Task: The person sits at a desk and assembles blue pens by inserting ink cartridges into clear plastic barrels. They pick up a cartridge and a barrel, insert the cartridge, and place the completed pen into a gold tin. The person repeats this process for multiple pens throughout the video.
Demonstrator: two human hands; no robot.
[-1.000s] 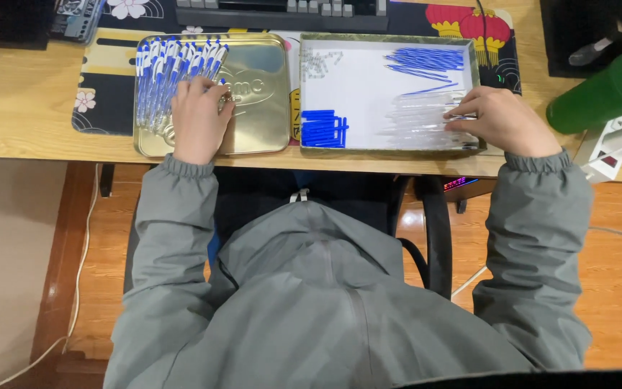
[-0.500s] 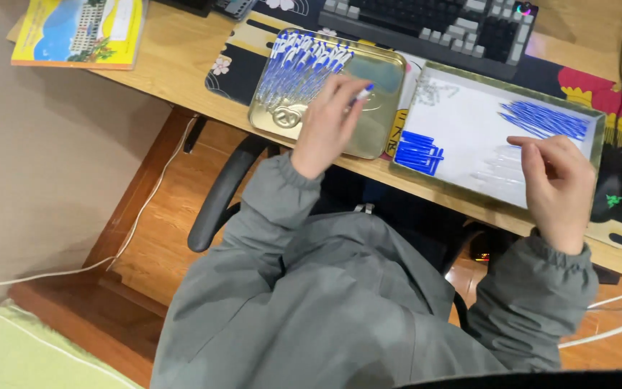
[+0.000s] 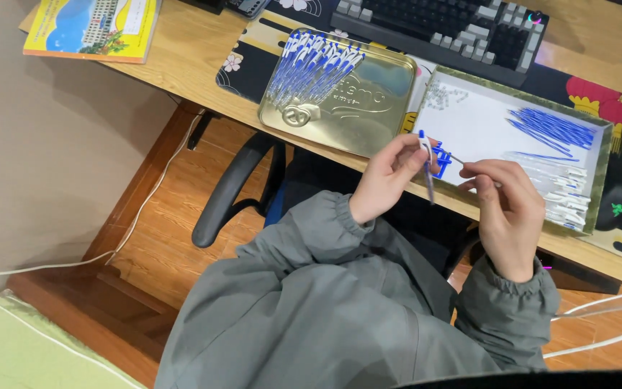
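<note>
a person in a grey jacket sits at a wooden bench, seen from above. the left hand is raised in front of the bench edge, its fingers closed around a blue and white pen barrel that points downward, tilted slightly. the right hand is just beside it, fingers pinched on a thin refill whose far end reaches toward the top of the barrel; whether it is already inside cannot be told.

behind the hands, on the bench, lies a white tray with a dark green rim. it holds a fan of loose blue refills at its far right, a heap of white pen parts below them, a few small clear bits at its upper left and some blue caps at its near edge, partly hidden by the left hand. to the left of the tray sits a gold metal tin lid with a row of assembled blue and white pens lying side by side. a dark keyboard lies beyond both, and a yellow booklet rests at the far left of the bench. a black chair armrest shows under the bench.
</note>
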